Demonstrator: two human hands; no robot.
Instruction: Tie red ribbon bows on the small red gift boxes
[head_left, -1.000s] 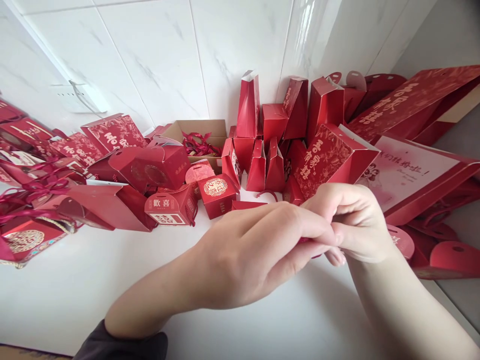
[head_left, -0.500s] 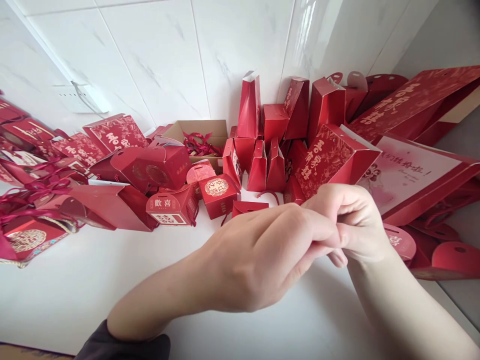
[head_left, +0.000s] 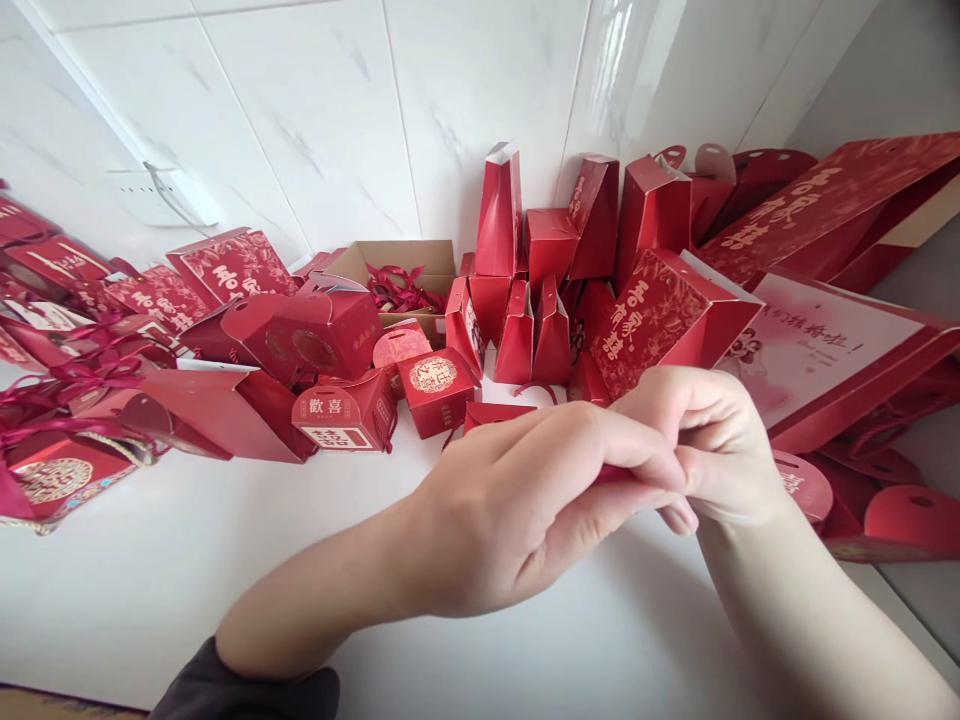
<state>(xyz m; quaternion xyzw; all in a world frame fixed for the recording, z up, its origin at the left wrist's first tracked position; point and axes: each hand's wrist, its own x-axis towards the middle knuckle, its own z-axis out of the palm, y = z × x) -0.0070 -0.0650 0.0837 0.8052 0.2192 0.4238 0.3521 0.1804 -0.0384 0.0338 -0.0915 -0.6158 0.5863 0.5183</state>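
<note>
My left hand (head_left: 517, 510) reaches in from the left, back of the hand up, with its fingers curled and closed. Just past it, my right hand (head_left: 712, 440) is closed as well, and the fingertips of the two hands meet above the white tabletop. A small patch of red (head_left: 619, 474) shows in the gap between my left thumb and index finger. The rest of that red piece is hidden by the fingers, so its kind cannot be made out. Behind the hands lies a red gift box (head_left: 499, 414), partly covered by my left hand.
Several red gift boxes crowd the left side, among them a small printed box (head_left: 345, 412) and a square box (head_left: 436, 390). A cardboard box (head_left: 390, 252) of red ribbons stands by the tiled wall (head_left: 480, 80). More red boxes and a large bag (head_left: 832, 350) fill the right.
My left hand has rolled slightly and its thumb and index finger have parted a little, so the red patch between them now shows. My right hand has hardly moved.
</note>
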